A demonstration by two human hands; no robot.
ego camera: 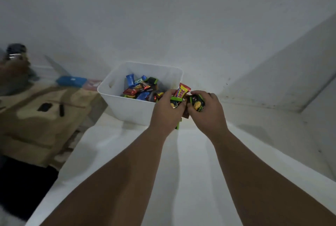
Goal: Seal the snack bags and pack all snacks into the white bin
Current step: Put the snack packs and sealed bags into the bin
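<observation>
A white bench (190, 162) is seen running toward a plain white wall (163, 16), with a second white wall (291, 80) closing in on the right. To the left of the bench, a brown surface (36, 125) is seen, carrying two small dark items that are too blurred to be identified, and a blue box (71, 81) is seen behind it.

One white bin (127, 105) is placed on the bench near the wall. It is partly filled with wrapped snacks (141, 89) in blue, red, black and green; they overlap too much to be counted exactly.

Two bare hands are held at the bin's near right corner. The left hand (168, 109) is closed around a green-and-black snack packet (175, 102), with further wrappers bunched beneath it. The right hand (209, 111) is closed around a second green-and-black packet (198, 105) printed with yellow shapes. One red-and-yellow packet (184, 90) is seen sticking up between the hands, over the bin's rim. Whether the held packets are sealed cannot be told.
</observation>
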